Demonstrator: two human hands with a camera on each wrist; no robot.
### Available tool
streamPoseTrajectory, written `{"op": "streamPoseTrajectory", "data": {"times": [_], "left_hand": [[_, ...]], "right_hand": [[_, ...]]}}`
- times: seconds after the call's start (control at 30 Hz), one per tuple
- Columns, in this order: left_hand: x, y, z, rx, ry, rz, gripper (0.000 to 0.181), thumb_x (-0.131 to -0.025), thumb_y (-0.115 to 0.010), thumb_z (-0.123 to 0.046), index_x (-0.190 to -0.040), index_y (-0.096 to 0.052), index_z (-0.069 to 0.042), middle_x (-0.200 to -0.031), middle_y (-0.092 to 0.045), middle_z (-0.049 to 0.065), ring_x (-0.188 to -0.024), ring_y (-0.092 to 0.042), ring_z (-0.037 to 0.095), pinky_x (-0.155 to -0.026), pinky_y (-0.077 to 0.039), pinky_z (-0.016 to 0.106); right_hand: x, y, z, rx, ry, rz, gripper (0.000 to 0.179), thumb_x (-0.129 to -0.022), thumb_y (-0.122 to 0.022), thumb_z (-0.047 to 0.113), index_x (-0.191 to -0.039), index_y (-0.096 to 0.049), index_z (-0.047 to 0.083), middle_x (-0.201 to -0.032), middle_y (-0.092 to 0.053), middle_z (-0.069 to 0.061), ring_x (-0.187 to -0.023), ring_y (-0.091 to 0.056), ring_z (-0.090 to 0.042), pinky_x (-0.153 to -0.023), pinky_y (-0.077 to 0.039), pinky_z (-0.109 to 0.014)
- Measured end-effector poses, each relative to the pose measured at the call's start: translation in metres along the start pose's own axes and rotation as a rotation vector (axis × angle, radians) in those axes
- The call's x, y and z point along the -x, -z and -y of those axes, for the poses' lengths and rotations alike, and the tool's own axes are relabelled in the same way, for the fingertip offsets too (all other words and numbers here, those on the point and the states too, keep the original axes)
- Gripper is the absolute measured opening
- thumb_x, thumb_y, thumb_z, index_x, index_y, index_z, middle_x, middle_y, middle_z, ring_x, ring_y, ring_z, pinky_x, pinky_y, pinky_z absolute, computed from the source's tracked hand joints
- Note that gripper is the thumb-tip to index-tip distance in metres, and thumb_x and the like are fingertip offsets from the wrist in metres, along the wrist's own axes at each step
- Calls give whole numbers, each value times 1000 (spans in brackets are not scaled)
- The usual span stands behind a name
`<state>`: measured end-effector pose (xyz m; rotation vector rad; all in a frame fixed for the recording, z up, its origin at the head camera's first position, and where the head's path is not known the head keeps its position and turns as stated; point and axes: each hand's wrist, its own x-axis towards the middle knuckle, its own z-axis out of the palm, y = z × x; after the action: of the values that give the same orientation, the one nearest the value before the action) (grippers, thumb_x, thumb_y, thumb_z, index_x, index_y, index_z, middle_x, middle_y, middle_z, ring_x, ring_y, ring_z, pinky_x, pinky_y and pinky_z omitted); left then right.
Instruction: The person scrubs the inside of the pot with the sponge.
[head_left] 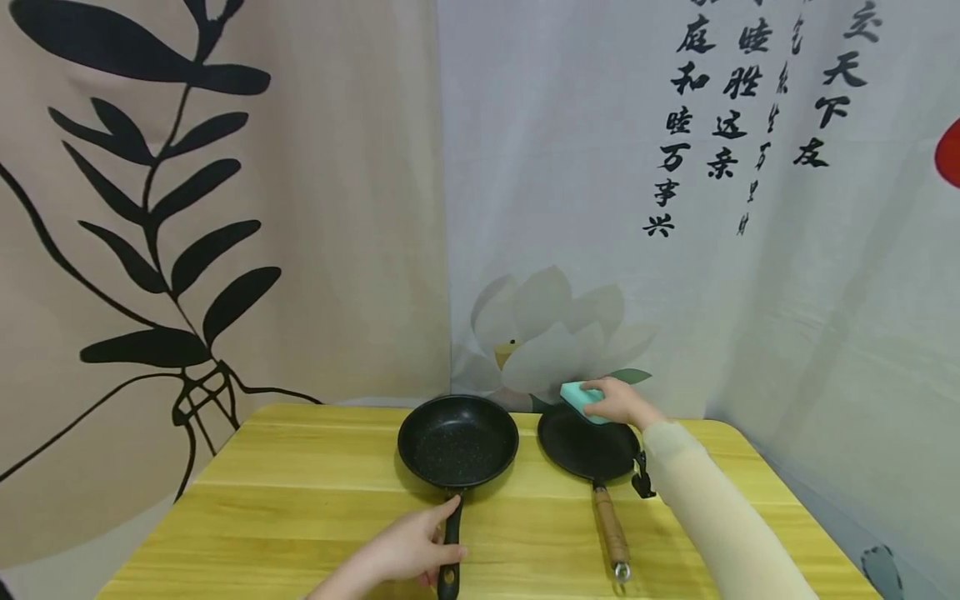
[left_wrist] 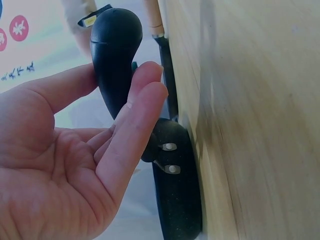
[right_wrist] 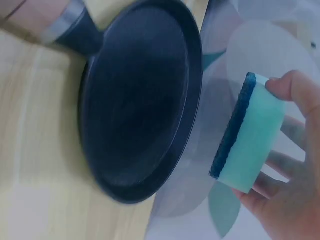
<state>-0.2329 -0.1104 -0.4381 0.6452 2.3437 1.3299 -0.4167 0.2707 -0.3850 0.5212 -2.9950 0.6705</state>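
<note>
A black speckled frying pan [head_left: 459, 442] stands on the table at centre, its handle toward me. My left hand [head_left: 408, 546] grips that black handle [left_wrist: 112, 55], thumb on one side and fingers on the other; the riveted pan side [left_wrist: 177, 200] shows below it in the left wrist view. To the right lies a shallow flat black pan [head_left: 581, 450] with a wooden handle [head_left: 611, 533]. Above its far part, my right hand [head_left: 624, 402] holds a turquoise sponge [right_wrist: 257, 135]. The sponge's dark scouring side faces the pan, apart from it in the right wrist view.
Both pans sit on a yellow wood-grain table [head_left: 300, 492], close to its far edge. Right behind that edge hangs a printed cloth backdrop [head_left: 360, 208]. A small black device [head_left: 642, 479] hangs at my right wrist, beside the flat pan.
</note>
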Motion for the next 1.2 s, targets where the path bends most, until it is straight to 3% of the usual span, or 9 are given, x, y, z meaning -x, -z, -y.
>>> {"op": "streamPoseTrajectory", "data": {"times": [0.1,0.23,0.5,0.73,1.2], "left_hand": [[1,1,-1,-3,0,4,74,-91,-70,-22,-148,-31,8,-59,-60,8,-48,-60,24,-49,-54,46],[1,0,-1,2,3,10,74,-91,-70,-22,-147,-31,8,-59,-60,9,-47,-59,22,-49,-54,47],[0,0,2,20,-4,13,74,-91,-70,-21,-147,-31,9,-60,-60,9,-47,-59,20,-49,-54,47],[0,0,1,21,1,10,75,-91,-70,-22,-147,-31,8,-61,-60,8,-48,-59,19,-48,-54,45],[-1,1,1,21,-2,22,74,-92,-69,-22,-148,-31,7,-60,-60,7,-48,-60,19,-49,-54,46]], "right_hand": [[3,4,-14,-15,-23,-19,59,-84,-65,18,-138,-52,-2,-134,-49,-28,-89,-49,-30,-71,-39,-41],[12,10,-27,-18,-13,-46,59,-83,-63,18,-136,-51,-6,-132,-49,-31,-83,-46,-28,-68,-36,-38],[28,19,-37,-8,-44,-72,57,-87,-62,17,-136,-50,-7,-136,-45,-34,-93,-48,-34,-70,-37,-42],[43,21,-55,28,-53,-117,53,-87,-65,17,-131,-53,-10,-130,-48,-37,-114,-48,-52,-82,-45,-55],[70,21,-92,45,-150,-115,55,-90,-65,20,-131,-51,-13,-130,-43,-42,-118,-39,-60,-91,-39,-66]]}}
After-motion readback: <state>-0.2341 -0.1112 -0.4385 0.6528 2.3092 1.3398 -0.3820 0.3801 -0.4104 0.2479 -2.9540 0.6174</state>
